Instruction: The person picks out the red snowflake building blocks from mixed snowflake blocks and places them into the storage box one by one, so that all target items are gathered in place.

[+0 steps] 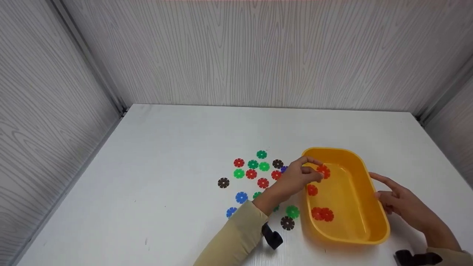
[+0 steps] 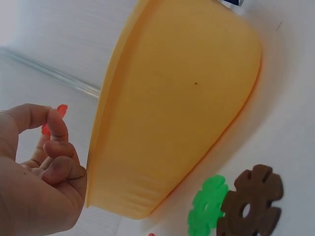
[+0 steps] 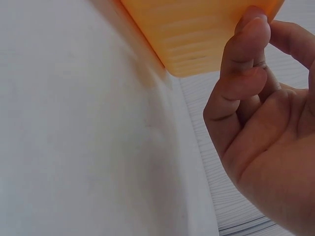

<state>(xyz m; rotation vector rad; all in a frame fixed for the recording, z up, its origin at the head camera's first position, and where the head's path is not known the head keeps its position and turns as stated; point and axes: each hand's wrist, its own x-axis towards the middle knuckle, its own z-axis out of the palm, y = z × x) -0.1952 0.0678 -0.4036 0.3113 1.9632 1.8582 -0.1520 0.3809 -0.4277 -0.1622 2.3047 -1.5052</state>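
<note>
In the head view, my left hand (image 1: pixel 295 179) is over the left rim of a yellow plastic tray (image 1: pixel 370 207). Its thumb and index finger pinch a red notched disc (image 1: pixel 324 171), which shows edge-on in the left wrist view. Inside the tray, along its left side, lie a red disc (image 1: pixel 312 190) and two overlapping red ones (image 1: pixel 327 214). My right hand (image 1: pixel 404 203) grips the tray's right rim, and its curled fingers (image 3: pixel 246 42) meet the outer wall in the right wrist view.
Left of the tray, several loose discs lie scattered on the white table (image 1: pixel 147 166), among them a brown disc (image 1: pixel 223 183), a blue disc (image 1: pixel 241 197) and a green disc (image 1: pixel 292 211). My left forearm covers some. Pale wood-grain panels (image 1: pixel 240 55) stand behind and at both sides.
</note>
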